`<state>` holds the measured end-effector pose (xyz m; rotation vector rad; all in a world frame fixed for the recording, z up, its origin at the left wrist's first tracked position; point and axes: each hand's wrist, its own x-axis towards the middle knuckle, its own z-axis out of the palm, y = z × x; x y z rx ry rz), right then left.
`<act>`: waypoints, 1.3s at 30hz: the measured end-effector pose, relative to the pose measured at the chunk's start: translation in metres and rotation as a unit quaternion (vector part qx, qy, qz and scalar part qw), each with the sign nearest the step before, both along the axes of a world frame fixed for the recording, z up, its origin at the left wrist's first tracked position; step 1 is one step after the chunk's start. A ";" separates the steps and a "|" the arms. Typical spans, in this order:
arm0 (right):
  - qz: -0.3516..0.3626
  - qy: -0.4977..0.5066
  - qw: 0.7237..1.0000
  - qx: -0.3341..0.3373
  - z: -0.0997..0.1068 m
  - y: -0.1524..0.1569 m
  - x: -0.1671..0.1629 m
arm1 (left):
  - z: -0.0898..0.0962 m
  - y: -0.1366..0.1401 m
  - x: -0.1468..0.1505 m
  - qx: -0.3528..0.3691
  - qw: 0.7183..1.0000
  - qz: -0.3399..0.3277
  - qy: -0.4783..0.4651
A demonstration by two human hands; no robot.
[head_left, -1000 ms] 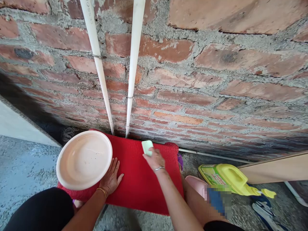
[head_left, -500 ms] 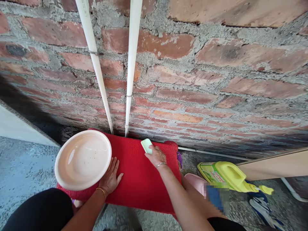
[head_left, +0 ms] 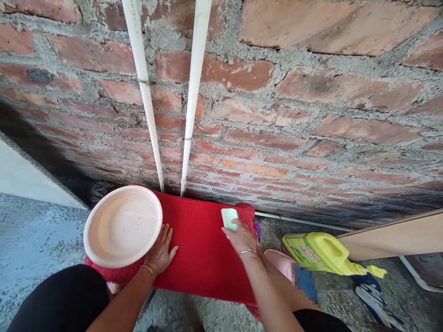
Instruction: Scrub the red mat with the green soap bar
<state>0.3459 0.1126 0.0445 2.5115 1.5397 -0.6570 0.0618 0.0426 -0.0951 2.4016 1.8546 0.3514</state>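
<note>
Your right hand [head_left: 242,237] holds a pale green block [head_left: 228,217] over the red cloth [head_left: 197,258]; your left hand [head_left: 161,253] lies flat on the cloth, just beside the basin [head_left: 114,263].

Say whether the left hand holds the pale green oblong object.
No, the left hand lies spread on the red rectangular cloth; the right hand holds that object.

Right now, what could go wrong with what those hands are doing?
The basin sits on the left end of the red cloth, close to the left hand; a bump might tip it. The green block in the right hand could slip free. The yellow jug lies on its side and might leak.
</note>
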 end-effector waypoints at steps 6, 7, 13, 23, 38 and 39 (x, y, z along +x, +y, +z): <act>0.200 0.070 0.977 0.031 -0.022 0.012 -0.137 | 0.001 0.001 -0.002 -0.015 1.000 -0.004 0.002; 0.221 0.074 0.972 0.028 -0.024 0.014 -0.149 | 0.002 0.001 -0.002 -0.020 1.000 -0.005 0.002; 0.214 0.061 0.975 0.010 -0.030 0.018 -0.127 | 0.007 0.002 -0.001 -0.052 0.999 0.000 0.001; -0.027 -0.027 0.999 -0.027 -0.020 -0.018 0.055 | 0.007 0.000 0.000 -0.064 0.998 0.004 -0.002; 0.073 0.072 0.994 0.027 -0.017 -0.030 -0.102 | -0.006 -0.029 -0.011 0.061 0.997 -0.004 0.038; 0.092 0.078 0.992 0.025 -0.021 -0.028 -0.118 | -0.008 -0.035 -0.015 0.078 0.996 -0.019 0.039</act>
